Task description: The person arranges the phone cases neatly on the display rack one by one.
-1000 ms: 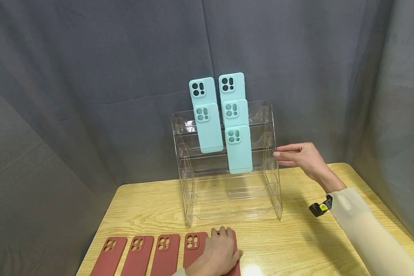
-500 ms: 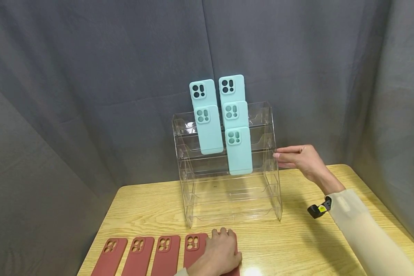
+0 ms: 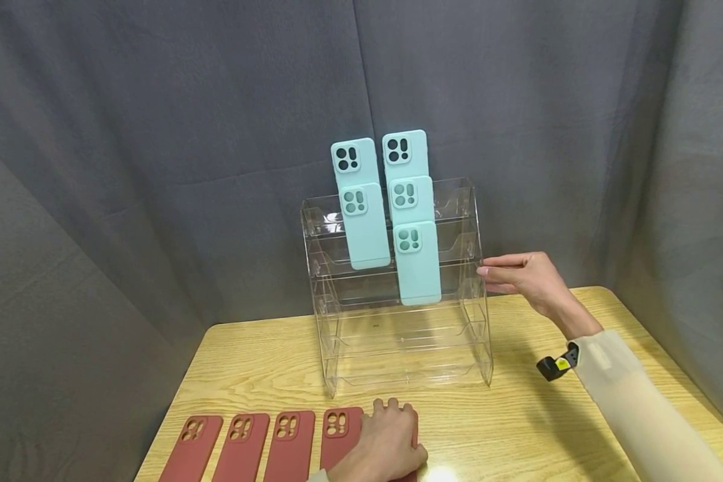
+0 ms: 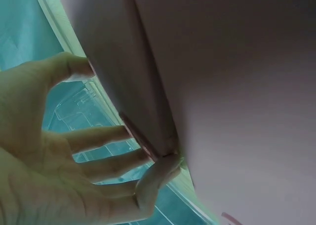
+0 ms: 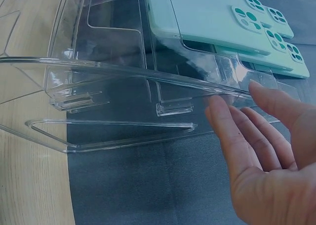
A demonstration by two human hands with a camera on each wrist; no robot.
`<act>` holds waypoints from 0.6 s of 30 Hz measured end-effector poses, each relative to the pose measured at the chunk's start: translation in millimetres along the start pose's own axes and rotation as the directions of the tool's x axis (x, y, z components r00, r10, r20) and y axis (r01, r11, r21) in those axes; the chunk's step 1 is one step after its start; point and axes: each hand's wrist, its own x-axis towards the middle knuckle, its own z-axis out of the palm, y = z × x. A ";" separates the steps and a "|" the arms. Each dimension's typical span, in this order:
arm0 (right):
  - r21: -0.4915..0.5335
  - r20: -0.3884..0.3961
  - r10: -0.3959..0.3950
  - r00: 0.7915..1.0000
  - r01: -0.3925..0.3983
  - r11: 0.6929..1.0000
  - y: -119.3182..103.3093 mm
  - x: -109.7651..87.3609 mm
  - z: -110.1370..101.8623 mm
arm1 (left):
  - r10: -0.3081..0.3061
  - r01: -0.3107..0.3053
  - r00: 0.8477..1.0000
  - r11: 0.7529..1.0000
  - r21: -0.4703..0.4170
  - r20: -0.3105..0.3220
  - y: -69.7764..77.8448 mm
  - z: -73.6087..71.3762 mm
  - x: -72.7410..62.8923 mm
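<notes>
The left hand (image 3: 387,442), palm down, grips the rightmost red case (image 3: 415,428), while the raised right hand (image 3: 533,280) pinches the clear stand (image 3: 361,289) at its side edge.

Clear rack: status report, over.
Right hand pinches side of clear rack; five mint cases loaded. Left hand grips rightmost red case, partly hiding it. No other obstruction seen.

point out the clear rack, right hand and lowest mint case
Clear rack (image 3: 364,288), head view: a bare tier panel.
Right hand (image 3: 535,280), head view: middle of the hand.
Lowest mint case (image 3: 418,273), head view: flat back below camera cutouts.
</notes>
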 end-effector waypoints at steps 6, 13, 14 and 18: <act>-0.010 -0.005 0.004 1.000 -0.004 1.000 0.2 0.5 -0.2 | 0.031 -0.033 0.999 0.997 -0.063 -0.030 1.1 -6.3 -0.4; -0.020 -0.005 0.009 1.000 -0.009 1.000 0.4 0.0 -2.3 | 0.084 -0.084 0.996 0.996 -0.007 -0.021 5.5 -9.2 -0.5; -0.018 -0.005 0.010 1.000 -0.010 1.000 0.1 0.0 -2.5 | 0.085 -0.085 0.996 0.996 0.006 0.007 5.8 -8.0 -0.9; -0.026 0.004 0.014 1.000 -0.014 1.000 0.1 0.7 -2.0 | 0.056 -0.058 0.995 0.998 0.019 0.084 5.4 -2.3 -3.1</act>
